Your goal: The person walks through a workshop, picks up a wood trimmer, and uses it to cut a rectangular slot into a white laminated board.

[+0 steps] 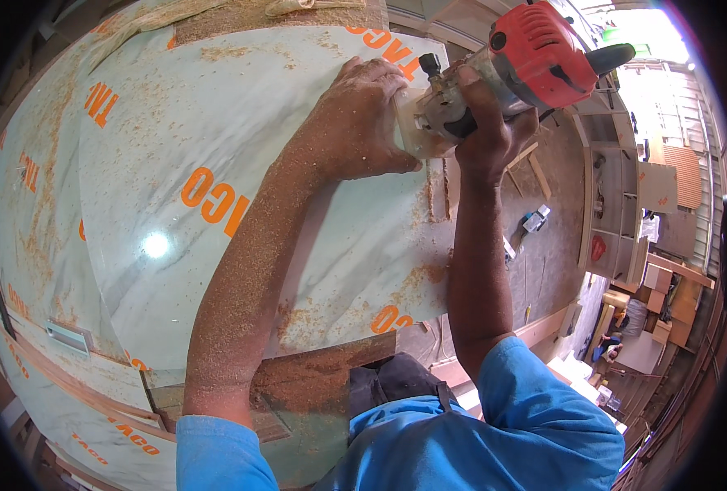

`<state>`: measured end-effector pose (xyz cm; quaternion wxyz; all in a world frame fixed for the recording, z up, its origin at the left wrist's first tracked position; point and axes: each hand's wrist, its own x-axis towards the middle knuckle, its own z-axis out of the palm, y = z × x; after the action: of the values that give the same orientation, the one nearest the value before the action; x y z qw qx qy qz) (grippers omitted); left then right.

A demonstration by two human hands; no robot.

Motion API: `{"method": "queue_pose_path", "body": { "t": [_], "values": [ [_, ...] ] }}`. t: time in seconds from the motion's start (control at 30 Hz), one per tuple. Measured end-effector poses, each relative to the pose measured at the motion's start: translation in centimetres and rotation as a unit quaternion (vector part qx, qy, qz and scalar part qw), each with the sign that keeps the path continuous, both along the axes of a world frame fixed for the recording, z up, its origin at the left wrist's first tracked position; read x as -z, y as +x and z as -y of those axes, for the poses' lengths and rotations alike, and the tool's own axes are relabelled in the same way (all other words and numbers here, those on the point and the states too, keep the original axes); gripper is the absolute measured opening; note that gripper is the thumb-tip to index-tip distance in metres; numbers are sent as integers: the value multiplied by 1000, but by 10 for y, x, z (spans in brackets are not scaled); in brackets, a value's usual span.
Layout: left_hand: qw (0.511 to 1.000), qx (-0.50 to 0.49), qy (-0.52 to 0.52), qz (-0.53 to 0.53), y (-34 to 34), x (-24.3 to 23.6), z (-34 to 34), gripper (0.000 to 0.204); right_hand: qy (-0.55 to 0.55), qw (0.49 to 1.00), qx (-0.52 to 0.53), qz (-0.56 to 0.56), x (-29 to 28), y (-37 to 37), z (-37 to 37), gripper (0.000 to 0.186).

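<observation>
A trim router (541, 53) with a red motor housing and silver body leans over the right edge of a white marble-patterned board (126, 196) with orange print. My right hand (492, 123) is wrapped around its silver body. My left hand (349, 123) lies against the pale base plate (409, 123), its thumb and fingers on either side of the plate's near edge. Beside the plate, narrow slots (438, 190) run in from the board's edge. The router's bit is hidden. Sawdust coats both forearms.
Sawdust (294, 323) is scattered over the board, and brown wood (322, 368) shows along its near side. On the floor at right lie wood strips (537, 176) and a small tool (535, 219). Open cabinet frames (609, 188) and stacked offcuts (666, 307) stand farther right.
</observation>
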<state>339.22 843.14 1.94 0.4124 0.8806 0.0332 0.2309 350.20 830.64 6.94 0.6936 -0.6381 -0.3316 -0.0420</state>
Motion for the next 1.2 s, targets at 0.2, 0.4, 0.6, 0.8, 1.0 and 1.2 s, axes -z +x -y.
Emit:
{"method": "queue_pose_path", "body": {
  "t": [0.2, 0.4, 0.6, 0.8, 1.0, 1.2],
  "values": [
    [1000, -11, 5, 20, 0, 6, 1, 88, 27, 1000, -6, -13, 4, -1, -1, 32],
    [999, -20, 40, 3, 0, 0, 6, 92, 0, 999, -6, 48, 9, 10, 13, 33],
    [999, -23, 48, -8, 1, 5, 7, 93, -43, 983, -8, 180, 24, 26, 26, 18],
    [998, -28, 53, -12, 0, 3, 9, 95, -42, 977, -24, 208, 27, 33, 31, 13],
    [998, -38, 59, 0, 0, 6, 10, 98, -21, 993, -35, 112, 20, 29, 26, 19],
    [997, -34, 62, -14, 0, 2, 9, 98, -28, 993, -41, 103, 19, 32, 27, 16]
  ]
}}
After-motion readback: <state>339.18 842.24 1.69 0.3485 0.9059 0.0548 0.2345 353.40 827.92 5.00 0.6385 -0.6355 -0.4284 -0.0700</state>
